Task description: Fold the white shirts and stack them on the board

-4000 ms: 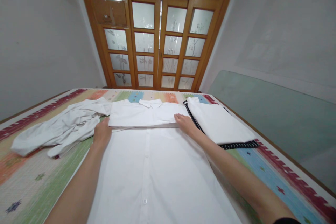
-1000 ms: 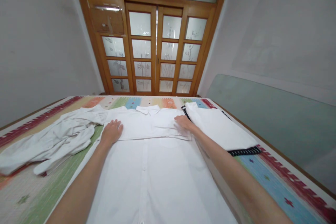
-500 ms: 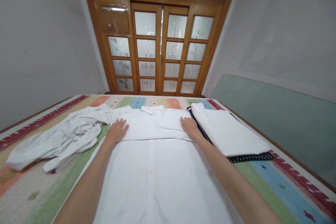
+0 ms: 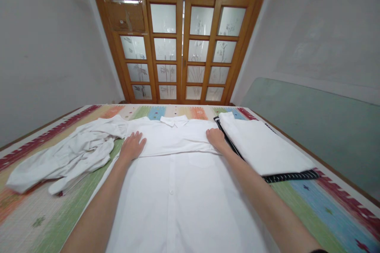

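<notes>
A white button-up shirt lies spread out in front of me, its collar at the far end. A horizontal fold of white cloth crosses its chest. My left hand rests flat on the left side of this fold, fingers stretched out. On the right side, my right hand has its fingers curled down onto the shirt's cloth; the fingertips are hidden.
A crumpled white garment lies to the left. At the right is a folded white garment on top of a black-and-white striped one. A striped, colourful bedspread lies beneath. Wooden glass-paned doors stand beyond.
The view has tilted down slightly. Both hands stay on the shirt in nearly the same places, and the cloth looks almost unchanged.
</notes>
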### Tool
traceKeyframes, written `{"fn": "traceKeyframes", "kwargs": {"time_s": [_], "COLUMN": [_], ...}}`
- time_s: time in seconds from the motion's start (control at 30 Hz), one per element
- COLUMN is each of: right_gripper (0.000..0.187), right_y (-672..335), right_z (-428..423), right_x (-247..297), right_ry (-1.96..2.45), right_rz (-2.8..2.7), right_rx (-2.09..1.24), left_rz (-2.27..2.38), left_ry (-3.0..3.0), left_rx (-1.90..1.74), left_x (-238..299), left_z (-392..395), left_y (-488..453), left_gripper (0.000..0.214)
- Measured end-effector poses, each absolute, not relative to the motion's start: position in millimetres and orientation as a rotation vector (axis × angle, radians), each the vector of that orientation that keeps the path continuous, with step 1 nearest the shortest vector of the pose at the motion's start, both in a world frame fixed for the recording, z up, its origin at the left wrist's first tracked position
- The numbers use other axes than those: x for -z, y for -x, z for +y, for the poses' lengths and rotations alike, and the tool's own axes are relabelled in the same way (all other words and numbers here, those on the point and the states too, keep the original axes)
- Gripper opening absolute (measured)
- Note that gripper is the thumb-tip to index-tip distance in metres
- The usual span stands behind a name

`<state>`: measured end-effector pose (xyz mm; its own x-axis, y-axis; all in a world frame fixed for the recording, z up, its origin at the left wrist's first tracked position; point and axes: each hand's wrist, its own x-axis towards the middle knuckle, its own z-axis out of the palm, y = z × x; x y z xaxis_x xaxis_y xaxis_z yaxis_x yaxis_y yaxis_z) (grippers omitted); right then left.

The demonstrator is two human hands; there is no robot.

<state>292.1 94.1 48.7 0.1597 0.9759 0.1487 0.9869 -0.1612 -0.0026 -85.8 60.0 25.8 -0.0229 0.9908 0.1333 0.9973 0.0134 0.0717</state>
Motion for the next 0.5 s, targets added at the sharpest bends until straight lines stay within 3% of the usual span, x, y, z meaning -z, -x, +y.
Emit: {"fn": "traceKeyframes", "kwargs": {"time_s": [0.5], "right_gripper": [0.049], "right_y": [-291], "right_z": [80], "right_x": [-37], "right_ry": [2.255], "right_rz": [-1.903], "right_rx": [0.267], "left_rz": [-2.144], "left_ry": [2.082], "left_rx": [0.129], "left_x": [-32], "left_z": [94], "left_y": [81], "left_gripper": [0.053]}}
